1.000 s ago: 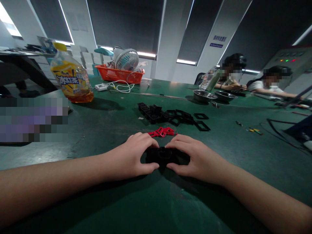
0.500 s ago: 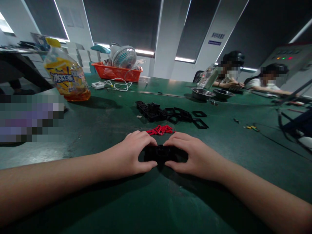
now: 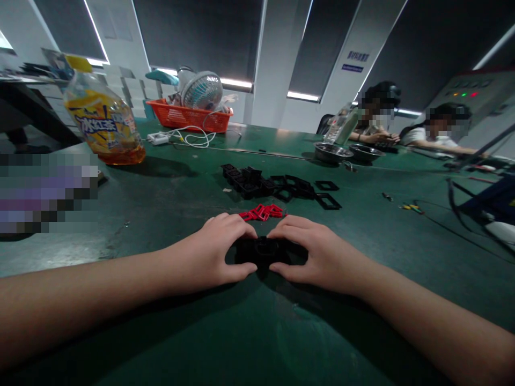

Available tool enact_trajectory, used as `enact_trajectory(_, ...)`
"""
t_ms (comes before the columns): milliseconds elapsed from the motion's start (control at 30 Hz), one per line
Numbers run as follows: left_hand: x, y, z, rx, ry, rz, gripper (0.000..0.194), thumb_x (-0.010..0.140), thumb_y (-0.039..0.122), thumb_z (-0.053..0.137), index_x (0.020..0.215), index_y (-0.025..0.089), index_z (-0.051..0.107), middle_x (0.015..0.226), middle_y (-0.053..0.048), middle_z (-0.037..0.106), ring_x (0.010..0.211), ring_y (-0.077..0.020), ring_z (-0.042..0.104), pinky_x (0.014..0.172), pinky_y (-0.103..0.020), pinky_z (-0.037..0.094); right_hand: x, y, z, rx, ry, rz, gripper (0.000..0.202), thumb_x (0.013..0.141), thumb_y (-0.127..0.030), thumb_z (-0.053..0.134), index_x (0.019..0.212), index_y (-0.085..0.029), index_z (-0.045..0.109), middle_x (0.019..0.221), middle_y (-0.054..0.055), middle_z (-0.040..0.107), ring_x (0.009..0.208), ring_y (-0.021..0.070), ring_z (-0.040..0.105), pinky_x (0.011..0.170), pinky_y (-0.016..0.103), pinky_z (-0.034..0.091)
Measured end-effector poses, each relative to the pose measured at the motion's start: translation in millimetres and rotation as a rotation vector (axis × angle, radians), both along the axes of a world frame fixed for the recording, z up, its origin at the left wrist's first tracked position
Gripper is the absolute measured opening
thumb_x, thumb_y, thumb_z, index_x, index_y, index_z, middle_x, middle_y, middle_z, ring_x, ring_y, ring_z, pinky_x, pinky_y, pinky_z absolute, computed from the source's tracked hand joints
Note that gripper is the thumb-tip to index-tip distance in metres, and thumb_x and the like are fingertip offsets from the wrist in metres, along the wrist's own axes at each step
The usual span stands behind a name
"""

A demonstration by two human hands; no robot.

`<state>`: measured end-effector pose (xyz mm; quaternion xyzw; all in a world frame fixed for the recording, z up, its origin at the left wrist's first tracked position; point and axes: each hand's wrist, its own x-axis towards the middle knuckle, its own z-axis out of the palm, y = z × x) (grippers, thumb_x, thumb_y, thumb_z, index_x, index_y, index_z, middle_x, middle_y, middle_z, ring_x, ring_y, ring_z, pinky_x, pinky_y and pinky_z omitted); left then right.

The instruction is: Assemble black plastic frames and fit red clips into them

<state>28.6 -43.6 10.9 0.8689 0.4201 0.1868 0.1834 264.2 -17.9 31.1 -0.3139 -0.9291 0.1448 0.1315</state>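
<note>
Between my two hands sits a small black plastic part (image 3: 264, 249), low over the green table; its finer shape is lost in shadow. My left hand (image 3: 225, 249) curls round its left side, thumb in front and fingers behind. On the right side my right hand (image 3: 308, 249) grips it the same way. Just beyond my fingertips lies a loose heap of red plastic frames (image 3: 263, 212). Farther back are several black block-like parts (image 3: 247, 181) and flat black square frames (image 3: 329, 201).
A large tea bottle (image 3: 105, 120) stands at the left, near a blurred-out object (image 3: 44, 195). An orange basket (image 3: 189, 118) with a fan and a white cable (image 3: 197, 138) are at the back. Metal bowls (image 3: 332, 153) stand right of centre; two people sit beyond them. Pliers (image 3: 410, 207) lie right.
The whole view has shifted slightly to the left. Both hands keep their grip on the black part, and nothing on the table has visibly moved.
</note>
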Motion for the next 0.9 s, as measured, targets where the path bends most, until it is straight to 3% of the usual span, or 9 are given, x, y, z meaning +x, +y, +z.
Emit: enact_trajectory(900,0.4,0.6,-1.7,-0.007,0.003,-0.001,0.031,0.083,0.034,0.066,0.11,0.019,0.06,0.112,-0.008,0.062,0.108,-0.0272,0.053,0.095,-0.044,0.044,-0.2,-0.1,0.1,0.013,-0.01,-0.001,0.03,0.079,-0.028,0.073,0.106,-0.016,0.069,0.102,0.009,0.067,0.095,0.0226,0.062,0.084,0.035,0.05)
